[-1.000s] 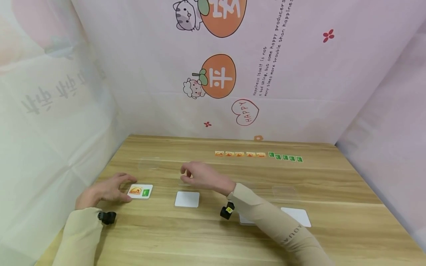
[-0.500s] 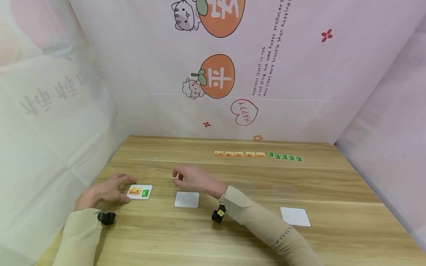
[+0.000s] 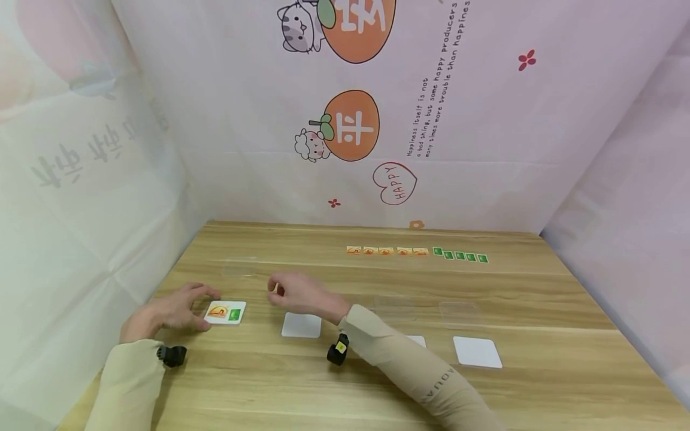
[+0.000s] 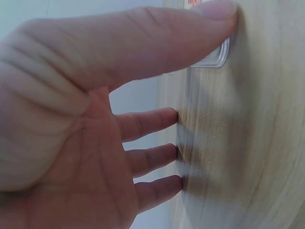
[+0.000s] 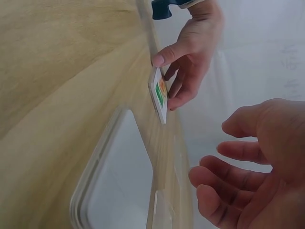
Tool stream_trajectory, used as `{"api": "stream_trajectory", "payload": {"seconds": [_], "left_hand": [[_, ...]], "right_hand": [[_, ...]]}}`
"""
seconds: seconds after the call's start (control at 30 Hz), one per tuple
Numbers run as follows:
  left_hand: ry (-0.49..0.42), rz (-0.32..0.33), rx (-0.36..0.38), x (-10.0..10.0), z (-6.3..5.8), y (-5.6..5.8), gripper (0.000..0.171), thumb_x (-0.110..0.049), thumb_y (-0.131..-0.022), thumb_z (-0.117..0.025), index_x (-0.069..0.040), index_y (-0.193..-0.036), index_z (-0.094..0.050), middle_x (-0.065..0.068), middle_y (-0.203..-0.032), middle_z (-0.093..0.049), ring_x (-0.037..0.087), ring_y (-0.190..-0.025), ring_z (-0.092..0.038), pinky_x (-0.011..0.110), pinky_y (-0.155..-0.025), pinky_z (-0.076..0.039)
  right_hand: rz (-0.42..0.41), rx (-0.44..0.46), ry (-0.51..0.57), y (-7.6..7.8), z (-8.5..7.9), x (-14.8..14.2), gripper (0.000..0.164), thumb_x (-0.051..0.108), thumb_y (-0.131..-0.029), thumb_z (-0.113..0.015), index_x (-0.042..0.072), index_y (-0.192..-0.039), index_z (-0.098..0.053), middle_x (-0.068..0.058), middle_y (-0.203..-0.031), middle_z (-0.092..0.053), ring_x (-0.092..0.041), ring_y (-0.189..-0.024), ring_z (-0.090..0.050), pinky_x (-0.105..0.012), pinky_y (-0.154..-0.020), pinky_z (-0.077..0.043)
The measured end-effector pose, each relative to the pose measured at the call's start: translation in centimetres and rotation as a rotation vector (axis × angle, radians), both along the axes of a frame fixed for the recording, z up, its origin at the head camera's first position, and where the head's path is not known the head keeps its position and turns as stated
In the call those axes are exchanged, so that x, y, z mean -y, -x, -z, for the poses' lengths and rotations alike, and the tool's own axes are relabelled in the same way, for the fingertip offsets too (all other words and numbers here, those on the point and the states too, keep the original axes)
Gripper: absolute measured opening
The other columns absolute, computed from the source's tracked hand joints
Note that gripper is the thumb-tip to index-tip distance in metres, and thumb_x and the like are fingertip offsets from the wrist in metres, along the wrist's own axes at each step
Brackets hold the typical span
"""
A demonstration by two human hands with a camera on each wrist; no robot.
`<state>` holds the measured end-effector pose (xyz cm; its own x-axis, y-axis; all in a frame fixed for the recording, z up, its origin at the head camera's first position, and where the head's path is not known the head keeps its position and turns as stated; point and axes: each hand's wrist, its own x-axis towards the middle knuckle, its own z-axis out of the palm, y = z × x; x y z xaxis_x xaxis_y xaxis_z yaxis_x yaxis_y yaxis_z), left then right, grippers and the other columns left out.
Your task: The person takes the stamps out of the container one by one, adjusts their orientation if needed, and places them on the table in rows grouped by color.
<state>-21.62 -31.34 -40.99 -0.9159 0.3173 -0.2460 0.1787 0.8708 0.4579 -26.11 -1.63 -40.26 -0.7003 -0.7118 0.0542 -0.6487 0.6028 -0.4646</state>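
In the head view, my left hand holds a white, round-cornered plastic tile on the table, thumb and a finger at its left-hand corners. An orange picture sticker and a small green sticker lie on its face. In the left wrist view, the thumb covers most of the tile's visible clear rim. My right hand hovers left of centre with loosely curled fingers, nothing visible between them. Just below it lies a blank white tile, seen close up in the right wrist view.
Another blank tile lies at the right; one more is partly under the right sleeve. Clear sheets lie behind the tiles. Orange stickers and green stickers form a row at the back, before the printed cloth wall.
My right hand has moved left across the table, towards the stickered tile, its sleeve partly uncovering a tile behind it. My left hand stays put at the stickered tile.
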Motion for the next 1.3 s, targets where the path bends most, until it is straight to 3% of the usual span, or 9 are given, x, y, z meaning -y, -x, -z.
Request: {"api": "stream_trajectory", "payload": {"seconds": [0.4, 0.93, 1.13, 1.3], "left_hand": [[-0.003, -0.016, 0.024, -0.1, 0.1, 0.0, 0.068, -0.032, -0.078, -0.082, -0.013, -0.136, -0.052, 0.037, -0.149, -0.023, 0.064, -0.129, -0.029, 0.074, -0.091, -0.037], [-0.013, -0.007, 0.000, -0.1, 0.2, 0.2, 0.067, -0.029, -0.076, -0.083, -0.012, -0.134, -0.053, 0.038, -0.147, -0.025, 0.062, -0.127, -0.034, 0.072, -0.090, -0.039], [-0.016, -0.002, 0.001, -0.1, 0.0, 0.1, 0.066, -0.029, -0.077, -0.082, -0.012, -0.134, -0.053, 0.038, -0.147, -0.025, 0.062, -0.127, -0.032, 0.072, -0.090, -0.039], [-0.014, 0.003, 0.009, 0.0, 0.0, 0.1, 0.066, -0.029, -0.078, -0.082, -0.011, -0.134, -0.053, 0.039, -0.148, -0.023, 0.064, -0.128, -0.030, 0.073, -0.089, -0.039]], "right_hand": [[-0.010, -0.032, -0.017, 0.0, 0.5, 2.6, 0.019, 0.027, -0.097, -0.059, 0.013, -0.109, -0.065, 0.007, -0.082, -0.061, -0.004, -0.068, -0.052, -0.015, -0.059, -0.041], [0.007, 0.018, -0.006, 0.0, 1.6, 5.4, 0.014, 0.027, -0.096, -0.059, 0.016, -0.103, -0.065, 0.009, -0.087, -0.063, -0.002, -0.069, -0.054, -0.014, -0.057, -0.043], [0.023, 0.081, 0.008, -0.3, 1.8, 6.3, 0.012, 0.027, -0.096, -0.060, 0.017, -0.103, -0.064, 0.009, -0.088, -0.063, -0.003, -0.069, -0.054, -0.015, -0.056, -0.043], [0.016, 0.082, -0.001, -0.5, 1.8, 7.3, 0.013, 0.029, -0.097, -0.059, 0.018, -0.103, -0.064, 0.010, -0.087, -0.062, -0.002, -0.069, -0.054, -0.015, -0.056, -0.043]]}}
